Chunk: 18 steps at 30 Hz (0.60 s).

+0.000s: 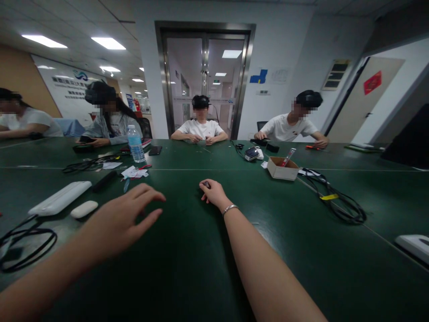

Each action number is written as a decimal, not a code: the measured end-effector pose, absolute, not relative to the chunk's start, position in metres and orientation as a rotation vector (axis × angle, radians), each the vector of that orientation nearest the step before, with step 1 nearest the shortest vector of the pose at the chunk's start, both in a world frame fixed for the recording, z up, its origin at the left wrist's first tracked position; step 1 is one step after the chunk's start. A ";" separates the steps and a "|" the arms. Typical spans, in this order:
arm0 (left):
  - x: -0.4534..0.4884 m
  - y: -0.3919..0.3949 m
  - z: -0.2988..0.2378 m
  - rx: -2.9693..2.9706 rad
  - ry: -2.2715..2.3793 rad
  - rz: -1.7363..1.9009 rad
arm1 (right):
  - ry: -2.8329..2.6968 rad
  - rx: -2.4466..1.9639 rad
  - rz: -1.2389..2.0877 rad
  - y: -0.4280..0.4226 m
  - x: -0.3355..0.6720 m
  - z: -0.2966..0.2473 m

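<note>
1. Head view: the right hand (213,193) rests curled on the dark green table (187,268), pinching a small dark object (207,184) at its fingertips; the object's long axis is too small to tell.
2. Head view: the left hand (124,220) hovers spread and empty; the object lies ahead and to its right.

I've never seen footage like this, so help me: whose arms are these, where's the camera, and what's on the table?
No machine here. The single picture comes from a camera worn on a person's head, looking forward and down, so both arms are that person's own. The left hand is open, fingers spread, over the green table, holding nothing. The right hand, bracelet at the wrist, rests curled shut around a small dark thing, too small to identify. Near the left hand lie a long white device, a white oval piece and a looped black cable. A cardboard box stands farther right. Across the table sit other people.
</note>
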<state>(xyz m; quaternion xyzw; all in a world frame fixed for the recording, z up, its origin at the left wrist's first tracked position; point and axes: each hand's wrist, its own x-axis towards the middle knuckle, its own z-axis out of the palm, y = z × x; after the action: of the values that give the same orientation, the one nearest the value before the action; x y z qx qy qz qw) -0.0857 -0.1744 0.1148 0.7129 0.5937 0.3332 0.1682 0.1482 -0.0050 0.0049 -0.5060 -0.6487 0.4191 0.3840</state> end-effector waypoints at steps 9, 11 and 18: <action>0.030 -0.024 0.046 2.297 1.471 0.923 | -1.614 -1.262 1.027 -0.004 0.146 0.004; 0.036 -0.018 0.031 2.191 1.466 1.060 | -1.628 -1.296 1.011 -0.003 0.147 0.004; 0.029 -0.014 0.011 1.972 1.354 1.227 | -1.682 -1.317 0.978 -0.007 0.147 0.010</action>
<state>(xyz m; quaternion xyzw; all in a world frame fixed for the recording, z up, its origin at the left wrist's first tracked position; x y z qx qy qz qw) 0.0286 -0.0138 0.0106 0.7146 0.4910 0.4447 0.2247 0.1469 -0.0072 0.0097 -0.5173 -0.6604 0.3841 0.3857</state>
